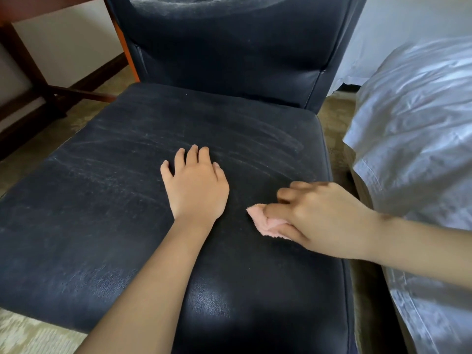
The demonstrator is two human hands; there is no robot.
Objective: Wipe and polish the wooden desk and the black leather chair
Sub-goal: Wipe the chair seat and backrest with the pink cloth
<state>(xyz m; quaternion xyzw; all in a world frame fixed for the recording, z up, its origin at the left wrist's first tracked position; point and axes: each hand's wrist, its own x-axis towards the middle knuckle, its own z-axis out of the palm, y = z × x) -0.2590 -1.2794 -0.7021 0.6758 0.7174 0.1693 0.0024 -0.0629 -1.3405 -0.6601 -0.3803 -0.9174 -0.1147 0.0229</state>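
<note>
Looks down on the black leather chair (115,213), close below and filling most of the head view, seat toward the camera, backrest (229,52) upright behind it. Lays the left hand (195,185) palm down near the middle of the seat, forearm reaching in from the lower edge. Holds the 4 fingers (192,154) straight and slightly spread, tips touching the leather, thumb lying alongside on the right. Grips a small pink cloth (268,222) with the right hand (324,218), just right of the left hand and near the seat's right edge, arm coming in from the right. Curls thumb and fingers round the bunched cloth, pressing it onto the seat, with only 1 corner poking out left of the knuckles. Blurred at the fingertips, so cannot tell how many fingers touch the cloth. Shows pale, dusty streaks across the seat, arcing left to right beyond both hands, plus 1 more pale smear at the top of the backrest and a glossy patch at the seat's front. Shows part of the wooden desk (30,72) at the upper left: dark legs, a crossbar and a strip of the top edge, just beside the chair's back corner. Has a bed under a crumpled white sheet (413,123) along the right, close to the chair, and patterned beige carpet (30,330) underneath.
</note>
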